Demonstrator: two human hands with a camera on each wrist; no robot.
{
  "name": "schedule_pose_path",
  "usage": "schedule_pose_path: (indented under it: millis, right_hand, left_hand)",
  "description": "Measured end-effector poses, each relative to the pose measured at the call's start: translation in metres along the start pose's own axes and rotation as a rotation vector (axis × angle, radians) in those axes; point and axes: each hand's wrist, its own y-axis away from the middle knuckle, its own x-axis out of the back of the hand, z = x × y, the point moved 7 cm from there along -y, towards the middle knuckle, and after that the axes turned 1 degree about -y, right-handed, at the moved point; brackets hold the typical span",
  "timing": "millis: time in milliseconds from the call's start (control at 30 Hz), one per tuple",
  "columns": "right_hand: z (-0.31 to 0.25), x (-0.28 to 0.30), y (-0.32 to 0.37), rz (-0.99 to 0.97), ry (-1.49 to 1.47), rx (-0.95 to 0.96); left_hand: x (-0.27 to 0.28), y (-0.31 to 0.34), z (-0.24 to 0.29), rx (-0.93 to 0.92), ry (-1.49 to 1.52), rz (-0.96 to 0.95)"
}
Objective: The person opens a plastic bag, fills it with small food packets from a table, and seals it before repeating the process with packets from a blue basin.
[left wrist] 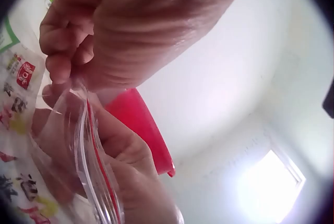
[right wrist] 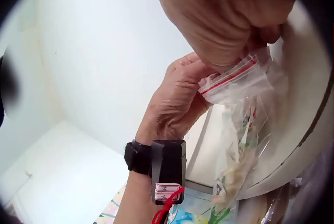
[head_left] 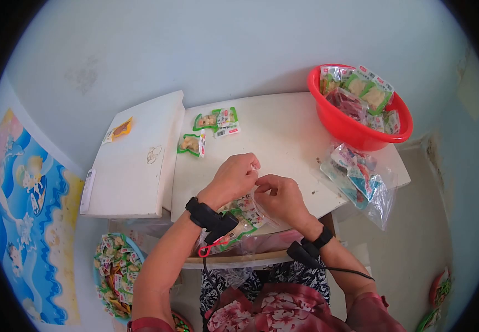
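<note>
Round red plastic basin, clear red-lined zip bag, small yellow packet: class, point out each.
Red basin [head_left: 341,126], head view: outer wall.
Zip bag [right wrist: 244,127], right wrist view: middle of its body.
Yellow packet [head_left: 120,130], head view: its brown middle.

Looks like a plain room in a home, perhaps also a small packing spot; cannot tell which for certain. Shows scuffed pale-blue walls [head_left: 206,50], a cartoon seaside poster [head_left: 32,221], a marked white table [head_left: 284,124] against the wall. Also shows snack packets [head_left: 375,98] heaped in household-type basins: a red basin [head_left: 342,130] on the tabletop, a light-blue basin [head_left: 139,252] lower down.
</note>
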Motion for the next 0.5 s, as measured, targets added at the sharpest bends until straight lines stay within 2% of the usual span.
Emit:
schedule_pose_path:
  millis: [167,267,333,400,500]
  right_hand:
    - [0.011,-0.007,0.002,-0.028,-0.126,-0.031]
    - [0.011,-0.008,0.002,0.032,0.117,-0.036]
    - [0.013,-0.013,0.006,0.121,0.202,0.195]
    - [0.020,-0.018,0.010,0.131,0.238,0.315]
    - [0.029,-0.017,0.009,0.046,0.240,0.252]
  left_hand:
    - [0.008,0.002,0.032,-0.073,-0.140,0.135]
    - [0.000,0.001,0.050,-0.114,-0.188,0.183]
    - [-0.009,-0.001,0.064,-0.142,-0.245,0.184]
    - [-0.017,-0.002,0.072,-0.193,-0.290,0.216]
    - [-0.020,-0.002,0.080,-0.210,-0.313,0.236]
